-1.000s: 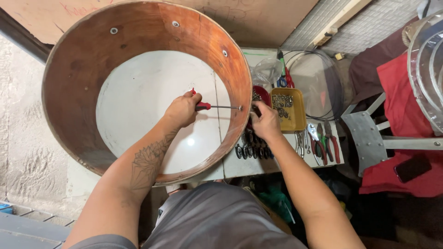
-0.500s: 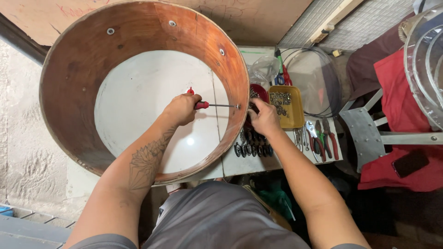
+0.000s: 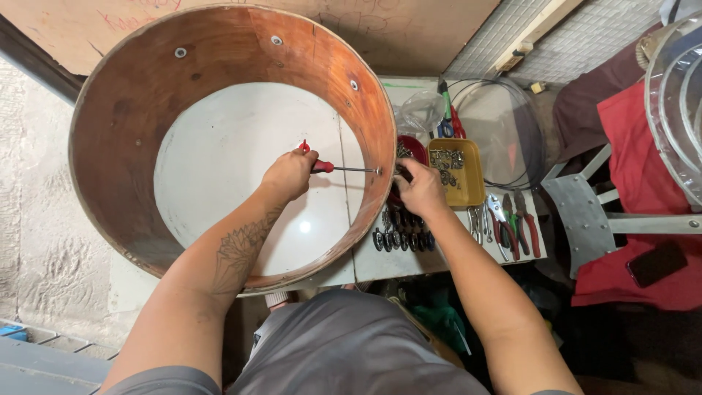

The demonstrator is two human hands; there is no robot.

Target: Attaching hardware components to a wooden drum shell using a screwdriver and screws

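A red-handled screwdriver (image 3: 325,166) is held level inside a large wooden drum shell (image 3: 117,146), its long axis running left to right, tip pressed against the inner wall. It is gripped by the left hand (image 3: 289,174), closed around the handle. The right hand (image 3: 418,189) is pressed against the shell's outside, opposite the tip; whether anything is pinched cannot be told. A yellow tray (image 3: 472,192) and pliers (image 3: 512,223) lie just beyond.

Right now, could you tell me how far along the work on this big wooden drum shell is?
Bolt heads already show high on the drum shell. In hand: the left hand drives a red-handled screwdriver into the near-right wall from inside, while the right hand steadies something outside. Left: black brackets lie on the table, unmounted.
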